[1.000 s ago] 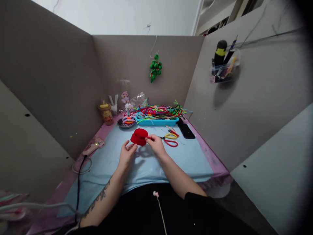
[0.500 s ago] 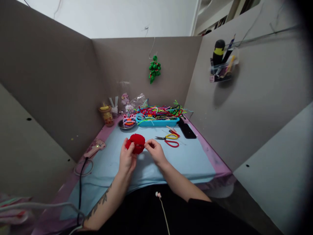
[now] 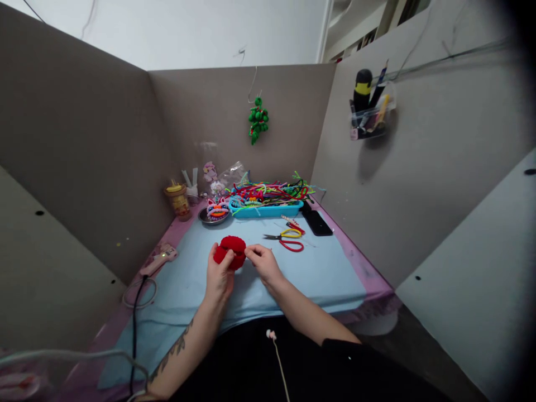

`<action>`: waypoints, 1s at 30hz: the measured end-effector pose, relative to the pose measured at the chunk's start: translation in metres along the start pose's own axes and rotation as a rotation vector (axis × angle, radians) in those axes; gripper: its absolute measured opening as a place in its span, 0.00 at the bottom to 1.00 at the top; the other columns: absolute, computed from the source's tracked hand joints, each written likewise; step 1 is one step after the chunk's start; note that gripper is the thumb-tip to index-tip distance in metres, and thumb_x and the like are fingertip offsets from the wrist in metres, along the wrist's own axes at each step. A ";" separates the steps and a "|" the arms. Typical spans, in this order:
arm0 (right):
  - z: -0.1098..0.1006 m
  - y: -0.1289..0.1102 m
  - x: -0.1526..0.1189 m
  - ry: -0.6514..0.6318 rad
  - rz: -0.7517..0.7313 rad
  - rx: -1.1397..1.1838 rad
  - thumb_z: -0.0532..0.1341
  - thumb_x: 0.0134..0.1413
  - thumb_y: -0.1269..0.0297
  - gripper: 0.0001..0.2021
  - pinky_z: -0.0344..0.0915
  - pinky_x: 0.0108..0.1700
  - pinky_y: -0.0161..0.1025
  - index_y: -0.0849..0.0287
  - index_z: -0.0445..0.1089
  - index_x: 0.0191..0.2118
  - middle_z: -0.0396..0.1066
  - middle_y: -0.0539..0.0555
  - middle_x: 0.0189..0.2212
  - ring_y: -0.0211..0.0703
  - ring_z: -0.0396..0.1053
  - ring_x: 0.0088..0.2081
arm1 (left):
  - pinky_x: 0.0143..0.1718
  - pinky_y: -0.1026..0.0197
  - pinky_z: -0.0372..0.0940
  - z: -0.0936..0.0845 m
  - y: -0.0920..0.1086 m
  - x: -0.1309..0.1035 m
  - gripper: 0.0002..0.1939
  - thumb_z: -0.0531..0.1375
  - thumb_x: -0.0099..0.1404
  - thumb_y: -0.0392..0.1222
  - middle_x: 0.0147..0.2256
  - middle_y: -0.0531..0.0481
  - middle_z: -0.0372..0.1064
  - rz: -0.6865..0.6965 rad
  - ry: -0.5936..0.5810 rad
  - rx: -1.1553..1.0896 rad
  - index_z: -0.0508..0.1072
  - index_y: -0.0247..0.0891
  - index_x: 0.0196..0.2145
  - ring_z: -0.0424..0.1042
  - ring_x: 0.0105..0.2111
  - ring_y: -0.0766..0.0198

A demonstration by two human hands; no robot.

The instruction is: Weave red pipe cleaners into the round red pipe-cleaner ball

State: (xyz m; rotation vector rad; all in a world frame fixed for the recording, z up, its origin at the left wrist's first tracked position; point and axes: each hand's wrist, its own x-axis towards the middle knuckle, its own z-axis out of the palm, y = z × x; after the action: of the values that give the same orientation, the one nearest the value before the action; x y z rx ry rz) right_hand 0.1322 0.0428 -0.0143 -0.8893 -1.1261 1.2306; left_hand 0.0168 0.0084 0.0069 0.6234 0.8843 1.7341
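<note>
A round, fuzzy red craft piece (image 3: 231, 244) with a dark slit across its middle is held above the blue cloth. My left hand (image 3: 220, 273) grips it from the left, thumb pressed over its front. At its right edge my right hand (image 3: 263, 261) pinches with thumb and index finger; whether the fingers hold the piece's edge or a thin strand is too small to tell. Beyond my right hand lie scissors (image 3: 288, 237) with one yellow and one red handle.
Behind stands a blue tray (image 3: 266, 211) heaped with colourful fuzzy stems. Left of it is a metal bowl (image 3: 205, 219) holding a pink animal-face craft (image 3: 218, 209). A pink glue gun (image 3: 161, 259) with a cord lies left; a black phone (image 3: 318, 223) lies right. Grey partitions surround the table.
The red piece has tipped, so its slit shows more as a horizontal line. My hands stay at it, the right still pinching its edge. The camera view has shifted slightly.
</note>
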 end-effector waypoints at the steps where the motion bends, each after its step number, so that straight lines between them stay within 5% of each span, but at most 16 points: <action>1: 0.000 0.002 0.000 0.005 -0.014 -0.013 0.66 0.43 0.55 0.11 0.62 0.33 0.36 0.59 0.74 0.27 0.71 0.49 0.24 0.38 0.64 0.28 | 0.43 0.58 0.69 0.000 -0.002 0.001 0.33 0.72 0.48 0.42 0.46 0.50 0.73 0.010 0.043 0.002 0.64 0.45 0.51 0.75 0.40 0.62; 7: -0.001 0.007 -0.002 -0.033 -0.126 -0.179 0.63 0.49 0.58 0.09 0.63 0.35 0.36 0.59 0.74 0.28 0.71 0.50 0.25 0.39 0.66 0.29 | 0.43 0.57 0.68 -0.005 0.000 0.006 0.28 0.72 0.47 0.44 0.41 0.48 0.75 0.017 0.031 0.013 0.69 0.39 0.45 0.75 0.38 0.61; 15: -0.015 -0.002 0.000 -0.168 -0.450 -0.735 0.58 0.54 0.74 0.09 0.64 0.44 0.40 0.56 0.74 0.33 0.74 0.53 0.31 0.43 0.69 0.37 | 0.36 0.64 0.71 -0.014 0.024 0.014 0.12 0.66 0.55 0.40 0.34 0.50 0.78 -0.026 0.112 -0.037 0.75 0.38 0.38 0.77 0.34 0.64; 20: -0.032 0.005 0.008 -0.170 -0.458 -0.912 0.57 0.51 0.78 0.11 0.65 0.42 0.39 0.56 0.74 0.31 0.72 0.54 0.33 0.43 0.68 0.35 | 0.38 0.61 0.73 -0.011 0.037 0.012 0.09 0.63 0.58 0.39 0.36 0.50 0.79 -0.057 0.134 -0.088 0.76 0.41 0.38 0.77 0.39 0.60; 25: -0.039 -0.009 0.008 -0.041 -0.423 -0.652 0.58 0.51 0.73 0.08 0.66 0.40 0.41 0.57 0.74 0.28 0.72 0.53 0.29 0.43 0.70 0.34 | 0.41 0.59 0.73 -0.010 0.040 0.010 0.09 0.62 0.59 0.37 0.38 0.51 0.79 -0.059 0.143 -0.099 0.76 0.41 0.39 0.77 0.42 0.59; 30: -0.025 -0.035 -0.002 0.035 -0.156 -0.011 0.65 0.48 0.59 0.08 0.69 0.34 0.41 0.57 0.72 0.31 0.72 0.50 0.23 0.41 0.71 0.28 | 0.42 0.60 0.72 -0.012 0.035 0.012 0.07 0.60 0.61 0.36 0.38 0.49 0.78 -0.102 0.185 -0.124 0.76 0.40 0.38 0.76 0.43 0.59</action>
State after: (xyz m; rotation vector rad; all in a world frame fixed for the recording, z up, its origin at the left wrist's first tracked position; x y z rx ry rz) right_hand 0.1649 0.0372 0.0132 -0.8126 -1.1530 1.0784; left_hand -0.0156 0.0100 0.0284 0.3340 0.9111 1.7581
